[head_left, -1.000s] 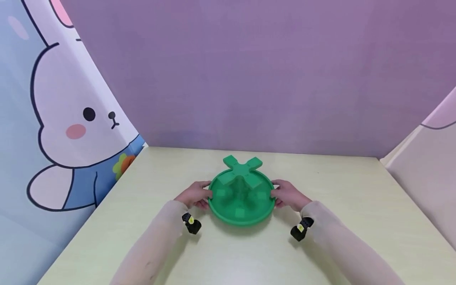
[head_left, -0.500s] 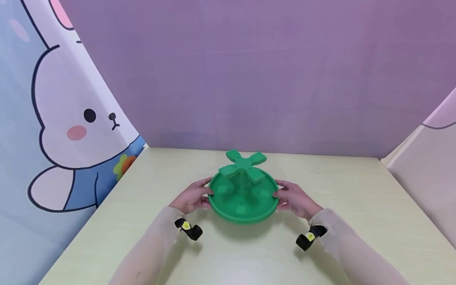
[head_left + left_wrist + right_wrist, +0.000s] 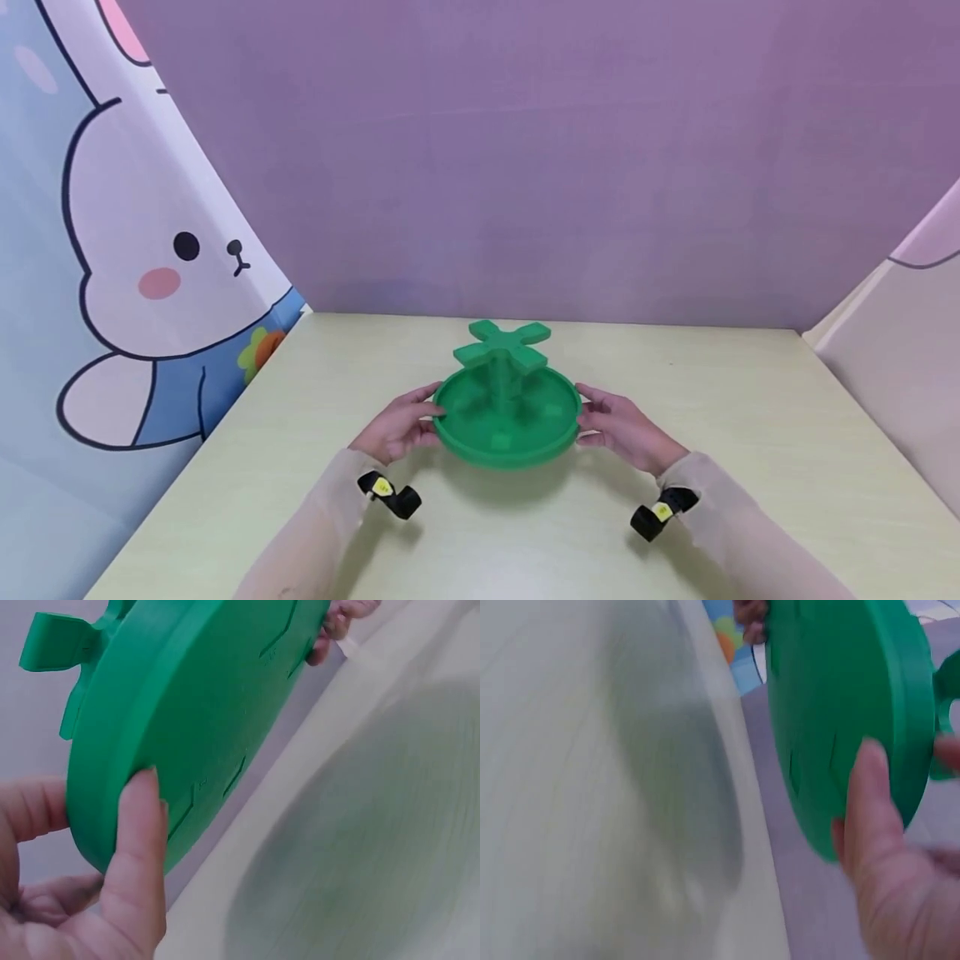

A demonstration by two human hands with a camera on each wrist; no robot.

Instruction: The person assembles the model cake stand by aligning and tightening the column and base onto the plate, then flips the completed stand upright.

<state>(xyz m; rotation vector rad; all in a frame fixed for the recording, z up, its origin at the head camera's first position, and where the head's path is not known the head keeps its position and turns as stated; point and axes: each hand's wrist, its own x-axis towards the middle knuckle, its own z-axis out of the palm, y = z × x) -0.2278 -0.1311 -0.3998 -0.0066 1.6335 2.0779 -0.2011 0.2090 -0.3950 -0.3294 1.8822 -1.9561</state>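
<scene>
A round green tray [image 3: 510, 457] with a raised rim carries a central post [image 3: 501, 379] topped by a cross-shaped piece with flat arms [image 3: 501, 340]. My left hand [image 3: 397, 425] grips its left edge, and my right hand [image 3: 626, 429] grips the right edge. In the left wrist view the tray's underside [image 3: 217, 712] shows, with fingers [image 3: 139, 855] pressed beneath and at the rim. The right wrist view gives the same underside [image 3: 825, 712] from the other end, fingers [image 3: 874, 810] against it. The tray hangs above the table, its shadow below.
The pale wooden table [image 3: 750, 467] spreads around the hands. A purple backdrop [image 3: 562, 167] rises behind it. At the left hangs a cloth with a cartoon rabbit [image 3: 165, 200]; a pale cloth [image 3: 900, 367] borders the right side.
The tray has tilted back toward level and lifted slightly, so the cross-shaped top now stands clear above its post. It shifted a little right, then back left. Both wrists have dropped outward.
</scene>
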